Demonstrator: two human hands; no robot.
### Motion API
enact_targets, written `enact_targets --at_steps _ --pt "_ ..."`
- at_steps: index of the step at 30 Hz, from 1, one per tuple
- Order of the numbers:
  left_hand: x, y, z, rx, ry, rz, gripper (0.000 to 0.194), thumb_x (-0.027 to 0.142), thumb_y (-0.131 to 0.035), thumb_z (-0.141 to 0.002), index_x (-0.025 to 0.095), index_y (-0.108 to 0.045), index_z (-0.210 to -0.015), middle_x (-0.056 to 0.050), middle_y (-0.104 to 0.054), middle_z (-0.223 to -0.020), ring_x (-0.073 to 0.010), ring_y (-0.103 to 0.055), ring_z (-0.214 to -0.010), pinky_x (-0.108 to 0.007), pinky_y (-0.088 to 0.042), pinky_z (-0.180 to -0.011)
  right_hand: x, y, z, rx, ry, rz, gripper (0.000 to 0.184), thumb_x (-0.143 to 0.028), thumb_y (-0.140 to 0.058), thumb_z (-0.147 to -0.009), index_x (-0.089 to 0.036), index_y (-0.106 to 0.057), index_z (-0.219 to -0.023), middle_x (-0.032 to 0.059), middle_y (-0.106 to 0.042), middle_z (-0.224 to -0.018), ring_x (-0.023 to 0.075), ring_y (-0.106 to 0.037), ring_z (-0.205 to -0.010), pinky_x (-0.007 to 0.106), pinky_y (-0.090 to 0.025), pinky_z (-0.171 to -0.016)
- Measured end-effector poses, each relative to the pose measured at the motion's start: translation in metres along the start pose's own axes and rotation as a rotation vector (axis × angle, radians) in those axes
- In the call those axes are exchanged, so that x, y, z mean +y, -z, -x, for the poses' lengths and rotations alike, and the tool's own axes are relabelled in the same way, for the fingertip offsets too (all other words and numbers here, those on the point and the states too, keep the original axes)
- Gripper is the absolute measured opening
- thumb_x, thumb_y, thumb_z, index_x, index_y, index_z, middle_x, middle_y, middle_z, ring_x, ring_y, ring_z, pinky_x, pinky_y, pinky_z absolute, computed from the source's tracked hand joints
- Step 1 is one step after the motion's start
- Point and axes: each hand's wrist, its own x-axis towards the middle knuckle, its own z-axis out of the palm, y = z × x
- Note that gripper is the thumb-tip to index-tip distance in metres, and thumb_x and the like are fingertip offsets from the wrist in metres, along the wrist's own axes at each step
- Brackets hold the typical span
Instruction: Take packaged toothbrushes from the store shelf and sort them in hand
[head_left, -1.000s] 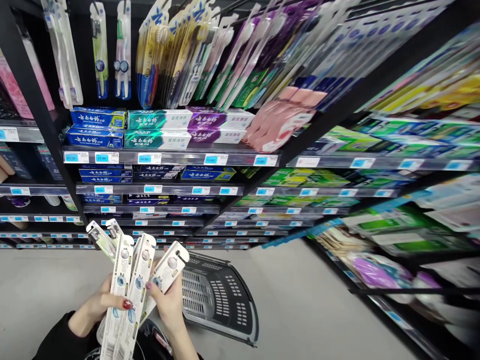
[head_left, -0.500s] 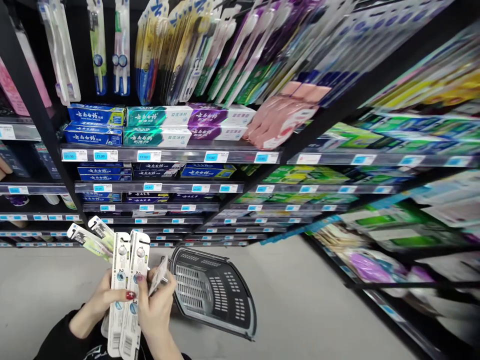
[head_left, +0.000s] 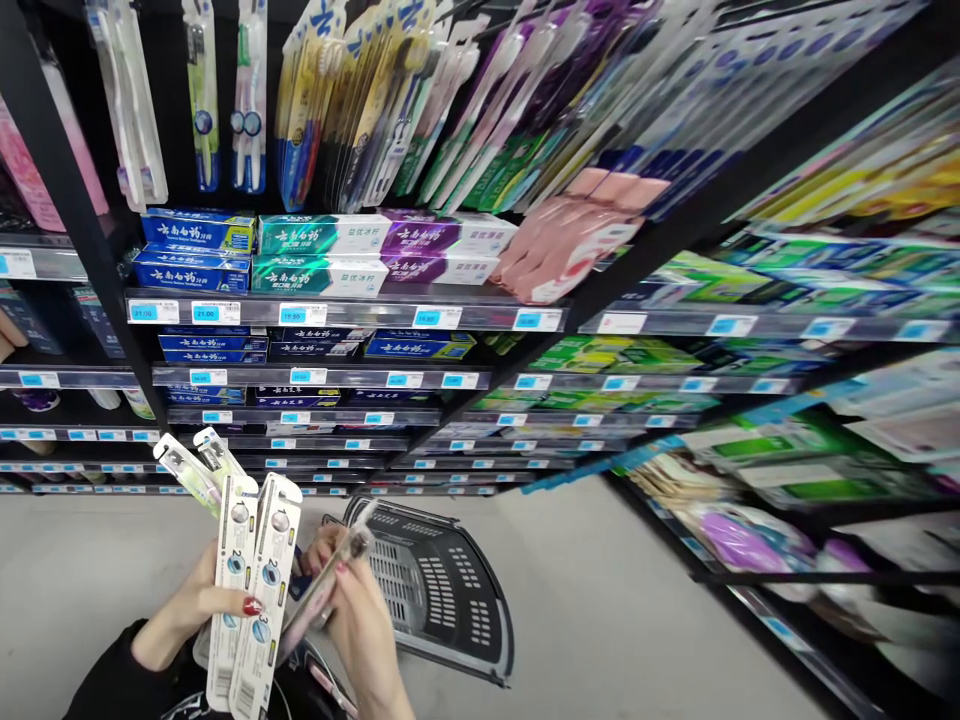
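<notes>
My left hand (head_left: 191, 605) is closed around several packaged toothbrushes (head_left: 260, 590), its red-nailed thumb across their front. Two white backing cards with printed numbers face me, and two clear-fronted packs fan out behind them to the upper left. To the right, my right hand (head_left: 365, 620) is closed on another toothbrush pack (head_left: 322, 590), tilted and seen nearly edge-on. More fingers show behind that pack; I cannot make out whose they are. A dark grey shopping basket (head_left: 491, 605) sits just beyond my right hand.
Toothbrush packs (head_left: 397, 120) hang in rows above toothpaste boxes (head_left: 319, 275) on a black shelf unit ahead. Pink packs (head_left: 574, 240) hang over the shelf edge. More shelves with green packages (head_left: 810, 490) run along the right. Grey floor (head_left: 600, 610) lies below.
My right hand has moved right, away from the two white-backed packs, with its toothbrush pack now more exposed. The packs in my left hand have tilted slightly.
</notes>
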Motion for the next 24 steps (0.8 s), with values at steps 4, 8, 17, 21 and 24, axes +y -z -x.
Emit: enact_targets --at_steps 4,8,17,21,24 --pt "0.004 -0.001 0.000 -0.119 -0.041 0.040 0.043 0.022 -0.069 -0.060 0.013 -0.060 -0.100 -0.011 -0.065 -0.092 -0.0322 -0.059 -0.085 -0.040 -0.047 -0.072 -0.027 0.021 -0.016 0.147 -0.072 -0.099 0.024 -0.035 -0.070 -0.064 -0.020 -0.057 -0.078 0.0004 -0.052 -0.068 0.0122 -0.047 -0.057 0.025 -0.040 -0.052" --pt "0.009 -0.003 -0.003 -0.234 0.002 0.054 0.052 0.019 -0.069 -0.060 0.014 -0.056 -0.109 -0.012 -0.064 -0.096 -0.0326 -0.059 -0.087 -0.041 -0.047 -0.073 -0.053 0.030 -0.041 0.210 -0.061 -0.073 0.018 -0.030 -0.069 -0.065 -0.019 -0.054 -0.064 -0.0018 -0.048 -0.057 0.0106 -0.043 -0.049 0.024 -0.037 -0.046" --pt "0.017 -0.017 -0.013 -0.387 0.061 -0.006 0.059 0.016 -0.072 -0.056 0.014 -0.056 -0.113 -0.012 -0.063 -0.102 -0.0340 -0.056 -0.092 -0.044 -0.044 -0.079 -0.048 -0.023 -0.059 -0.286 -0.277 0.067 0.019 -0.031 -0.064 -0.066 -0.019 -0.062 -0.081 0.0005 -0.059 -0.070 0.0134 -0.053 -0.057 0.025 -0.041 -0.051" --pt "0.015 -0.018 -0.013 -0.394 0.106 0.016 0.063 0.015 -0.071 -0.057 0.014 -0.053 -0.117 -0.012 -0.063 -0.102 -0.0322 -0.057 -0.091 -0.041 -0.045 -0.078 -0.047 -0.020 -0.058 -0.378 -0.360 0.100 0.019 -0.019 -0.062 -0.066 -0.018 -0.062 -0.085 -0.0034 -0.057 -0.065 0.0082 -0.046 -0.050 0.020 -0.038 -0.047" --pt "0.017 -0.017 -0.013 -0.432 0.114 0.005 0.062 0.014 -0.071 -0.057 0.014 -0.052 -0.117 -0.011 -0.064 -0.097 -0.0311 -0.058 -0.090 -0.040 -0.045 -0.078 -0.047 -0.016 -0.060 -0.421 -0.330 0.165 0.014 -0.016 -0.058 -0.068 -0.019 -0.062 -0.081 -0.0037 -0.056 -0.069 0.0086 -0.046 -0.057 0.019 -0.039 -0.052"
